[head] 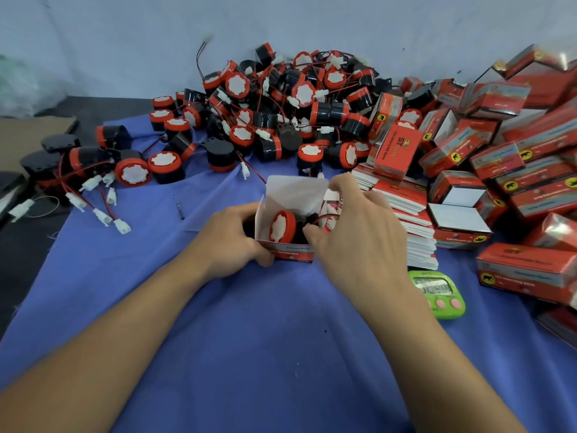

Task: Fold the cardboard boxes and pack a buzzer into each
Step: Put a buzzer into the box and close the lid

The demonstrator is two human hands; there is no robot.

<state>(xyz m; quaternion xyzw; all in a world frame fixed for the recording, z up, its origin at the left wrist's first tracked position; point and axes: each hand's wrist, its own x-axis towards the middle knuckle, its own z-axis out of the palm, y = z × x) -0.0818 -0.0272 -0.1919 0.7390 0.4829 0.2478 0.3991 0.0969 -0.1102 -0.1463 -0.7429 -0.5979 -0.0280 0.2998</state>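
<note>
An open red and white cardboard box (292, 254) stands on the blue cloth at the middle, its white lid flap raised at the back. Inside lies a buzzer (282, 227) with a red rim and white face, its red wire trailing right. My left hand (229, 242) grips the box's left end, thumb on the front wall. My right hand (352, 232) reaches over the box's right end, thumb inside by the buzzer's black body, fingers curled at the right flap. A big heap of loose buzzers (265, 110) lies behind.
A stack of flat unfolded boxes (409, 214) lies right of the box. Several folded red boxes (499, 145) pile up at the far right. A green digital timer (438, 292) sits near my right wrist. A small dark pin (180, 210) lies on the blue cloth (249, 339).
</note>
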